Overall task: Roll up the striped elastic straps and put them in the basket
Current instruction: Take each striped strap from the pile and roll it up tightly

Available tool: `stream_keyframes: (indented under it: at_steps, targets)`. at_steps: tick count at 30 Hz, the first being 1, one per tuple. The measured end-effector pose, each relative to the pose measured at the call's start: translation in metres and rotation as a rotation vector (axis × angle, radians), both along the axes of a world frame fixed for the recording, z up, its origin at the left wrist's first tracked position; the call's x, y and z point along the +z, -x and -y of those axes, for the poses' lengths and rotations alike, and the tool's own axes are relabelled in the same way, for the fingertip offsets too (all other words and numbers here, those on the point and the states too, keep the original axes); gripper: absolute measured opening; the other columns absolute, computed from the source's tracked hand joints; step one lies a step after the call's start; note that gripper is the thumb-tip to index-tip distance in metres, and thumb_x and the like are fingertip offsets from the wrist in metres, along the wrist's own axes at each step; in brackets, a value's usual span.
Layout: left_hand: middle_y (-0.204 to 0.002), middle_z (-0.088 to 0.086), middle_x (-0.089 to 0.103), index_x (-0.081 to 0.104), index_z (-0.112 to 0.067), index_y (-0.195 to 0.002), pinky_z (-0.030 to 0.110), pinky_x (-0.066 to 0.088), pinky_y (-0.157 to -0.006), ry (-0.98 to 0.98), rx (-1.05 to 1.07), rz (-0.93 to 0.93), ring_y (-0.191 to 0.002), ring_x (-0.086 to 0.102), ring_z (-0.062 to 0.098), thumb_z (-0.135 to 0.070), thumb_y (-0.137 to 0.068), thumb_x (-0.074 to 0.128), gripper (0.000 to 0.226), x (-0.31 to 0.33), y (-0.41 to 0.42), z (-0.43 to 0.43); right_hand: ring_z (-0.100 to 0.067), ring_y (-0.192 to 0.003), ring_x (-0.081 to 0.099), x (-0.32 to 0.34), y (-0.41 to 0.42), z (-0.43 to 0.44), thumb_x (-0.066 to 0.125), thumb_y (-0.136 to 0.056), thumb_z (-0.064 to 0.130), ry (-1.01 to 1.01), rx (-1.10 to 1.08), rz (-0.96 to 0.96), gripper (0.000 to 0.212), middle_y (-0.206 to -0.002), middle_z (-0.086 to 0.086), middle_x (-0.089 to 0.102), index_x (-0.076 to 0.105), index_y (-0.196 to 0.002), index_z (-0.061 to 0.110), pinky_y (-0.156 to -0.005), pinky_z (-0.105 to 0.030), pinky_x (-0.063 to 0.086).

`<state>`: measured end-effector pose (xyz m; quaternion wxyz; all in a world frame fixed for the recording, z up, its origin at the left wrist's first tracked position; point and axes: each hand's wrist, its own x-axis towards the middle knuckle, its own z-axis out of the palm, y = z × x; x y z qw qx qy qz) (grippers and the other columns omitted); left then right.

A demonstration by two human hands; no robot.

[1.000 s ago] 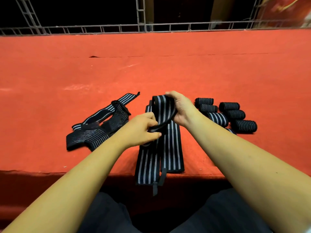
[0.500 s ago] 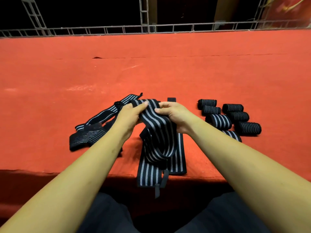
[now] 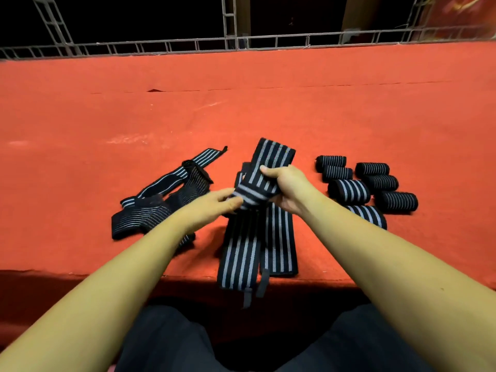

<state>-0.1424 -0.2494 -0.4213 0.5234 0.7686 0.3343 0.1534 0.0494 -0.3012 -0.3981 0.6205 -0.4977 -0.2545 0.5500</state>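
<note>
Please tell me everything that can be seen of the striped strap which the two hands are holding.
The strap is a wide black band with pale grey lengthwise stripes, woven and elastic by its look. Its far end juts flat beyond the right hand, which grips its middle. The near end is turned crosswise, seemingly a started roll, pinched by the left hand. It is held above two flat straps lying on the red surface; whether it touches them cannot be told.

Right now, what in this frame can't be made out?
Head view:
Basket: outside the frame.
Held strap, lower end: blurred, partly covered by left hand and right hand.
Nearest rolled strap: partly behind the right forearm.
Loose strap pile: tangled, count unclear.
</note>
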Motion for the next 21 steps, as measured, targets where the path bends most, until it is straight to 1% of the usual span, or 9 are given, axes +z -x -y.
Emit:
stream_keyframes:
  at_steps: [2, 5, 7, 9, 11, 12, 14, 18, 21]
  targets:
    - [-0.109, -0.020, 0.072, 0.062, -0.033, -0.122, 0.010, 0.047, -0.087, -0.031, -0.038, -0.044, -0.105, 0.064, -0.003, -0.037, -0.091, 0.070, 0.033, -0.006, 0.006, 0.004, -0.036, -0.102, 0.070, -0.002, -0.001, -0.003, 0.058, -0.094, 0.001, 0.024, -0.015, -0.009, 0.026, -0.110, -0.023, 0.071, 0.062, -0.118, -0.006, -0.092, -0.052, 0.056]
    - [-0.111, -0.010, 0.074, 0.065, -0.030, -0.116, 0.016, 0.050, -0.088, -0.019, -0.024, -0.055, -0.105, 0.067, 0.004, -0.026, -0.088, 0.075, 0.030, -0.012, 0.006, 0.009, -0.034, -0.097, 0.072, -0.012, 0.005, 0.000, 0.054, -0.097, 0.006, 0.049, 0.015, -0.096, 0.027, -0.107, -0.023, 0.072, 0.061, -0.120, -0.008, -0.090, -0.049, 0.056]
    - [-0.119, -0.004, 0.067, 0.061, -0.033, -0.117, 0.023, 0.049, -0.096, -0.112, -0.013, -0.085, -0.109, 0.064, 0.006, -0.036, -0.083, 0.080, 0.039, -0.018, 0.007, 0.008, -0.032, -0.094, 0.073, -0.019, 0.009, 0.002, 0.049, -0.101, 0.009, 0.083, 0.026, -0.157, 0.025, -0.104, -0.022, 0.073, 0.063, -0.114, -0.007, -0.091, -0.048, 0.056]
    - [-0.122, -0.002, 0.054, 0.056, -0.034, -0.119, 0.022, 0.046, -0.097, -0.208, 0.038, -0.148, -0.108, 0.059, 0.002, -0.052, -0.072, 0.082, 0.057, -0.026, 0.010, 0.010, -0.033, -0.100, 0.071, -0.027, 0.011, 0.001, 0.048, -0.102, 0.013, 0.115, -0.005, -0.176, 0.027, -0.109, -0.021, 0.072, 0.062, -0.116, -0.004, -0.093, -0.049, 0.055]
    - [-0.113, -0.004, 0.055, 0.058, -0.030, -0.116, 0.014, 0.046, -0.087, -0.195, 0.059, -0.140, -0.098, 0.059, -0.008, -0.039, -0.076, 0.084, 0.048, -0.034, 0.013, 0.013, -0.033, -0.104, 0.069, -0.030, 0.012, -0.001, 0.047, -0.102, 0.014, 0.140, -0.021, -0.194, 0.028, -0.114, -0.020, 0.070, 0.060, -0.121, -0.003, -0.093, -0.049, 0.055]
    - [-0.106, -0.005, 0.059, 0.060, -0.030, -0.109, 0.015, 0.046, -0.082, -0.181, 0.042, -0.137, -0.091, 0.061, -0.010, -0.027, -0.080, 0.083, 0.038, -0.040, 0.015, 0.015, -0.034, -0.106, 0.068, -0.030, 0.012, -0.002, 0.046, -0.102, 0.013, 0.153, -0.040, -0.208, 0.028, -0.116, -0.021, 0.069, 0.059, -0.121, -0.003, -0.093, -0.050, 0.054]
    - [-0.102, -0.005, 0.065, 0.061, -0.036, -0.100, 0.023, 0.046, -0.083, -0.183, 0.041, -0.120, -0.089, 0.063, -0.004, -0.015, -0.082, 0.079, 0.033, -0.050, 0.020, 0.015, -0.036, -0.109, 0.066, -0.029, 0.011, -0.006, 0.042, -0.102, 0.006, 0.175, -0.099, -0.237, 0.028, -0.120, -0.023, 0.066, 0.057, -0.123, -0.005, -0.093, -0.052, 0.054]
    - [-0.112, -0.002, 0.068, 0.058, -0.029, -0.114, 0.031, 0.048, -0.097, -0.145, 0.115, -0.093, -0.107, 0.064, 0.010, -0.008, -0.084, 0.074, 0.040, -0.066, 0.026, 0.016, -0.038, -0.105, 0.067, -0.023, 0.009, -0.015, 0.043, -0.101, 0.003, 0.169, -0.260, -0.291, 0.023, -0.117, -0.024, 0.066, 0.059, -0.115, -0.007, -0.085, -0.052, 0.056]
    - [-0.117, 0.001, 0.050, 0.049, -0.029, -0.124, 0.033, 0.039, -0.104, -0.276, 0.171, -0.184, -0.114, 0.050, 0.015, -0.017, -0.081, 0.077, 0.053, -0.078, 0.026, 0.024, -0.037, -0.091, 0.073, -0.015, 0.007, -0.021, 0.048, -0.101, 0.008, 0.142, -0.353, -0.301, 0.024, -0.110, -0.023, 0.069, 0.060, -0.116, -0.006, -0.083, -0.053, 0.058]
